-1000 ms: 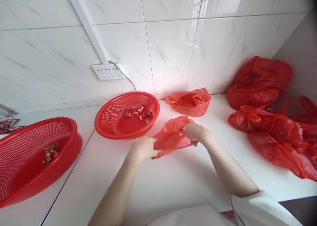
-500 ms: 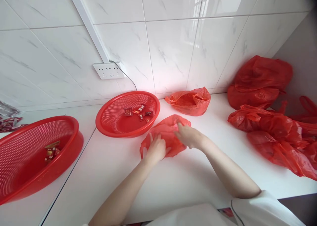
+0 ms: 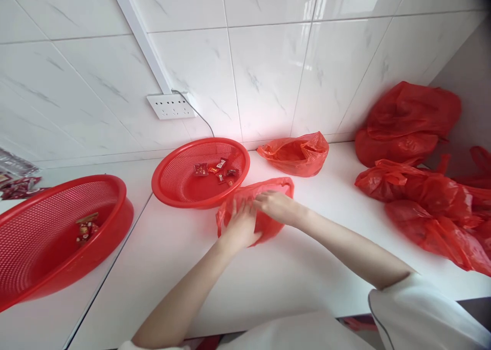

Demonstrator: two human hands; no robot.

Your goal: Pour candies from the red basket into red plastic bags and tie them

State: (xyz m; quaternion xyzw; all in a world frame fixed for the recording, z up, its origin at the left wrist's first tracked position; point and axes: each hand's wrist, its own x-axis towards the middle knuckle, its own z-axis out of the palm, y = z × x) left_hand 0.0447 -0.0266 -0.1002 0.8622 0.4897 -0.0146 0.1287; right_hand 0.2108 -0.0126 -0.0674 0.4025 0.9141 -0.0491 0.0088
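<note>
A thin red plastic bag lies on the white table under both my hands. My left hand rests on its left part with the fingers spread. Beside it, my right hand reaches over the bag's upper middle, its fingers bent and close together near my left fingertips; whatever they grip is too small to make out. Just behind the bag stands a red perforated basket holding several small wrapped packets. An opened red bag sits by the wall, behind my right hand.
Another red basket with a few gold and red packets stands at the left. Tied red bags and a bulky red bag fill the right side. A socket strip with a cable is on the tiled wall.
My right hand has moved left across the bag, up to my left fingers. The bag's right side has shifted and folded slightly. The view has tilted a little.
</note>
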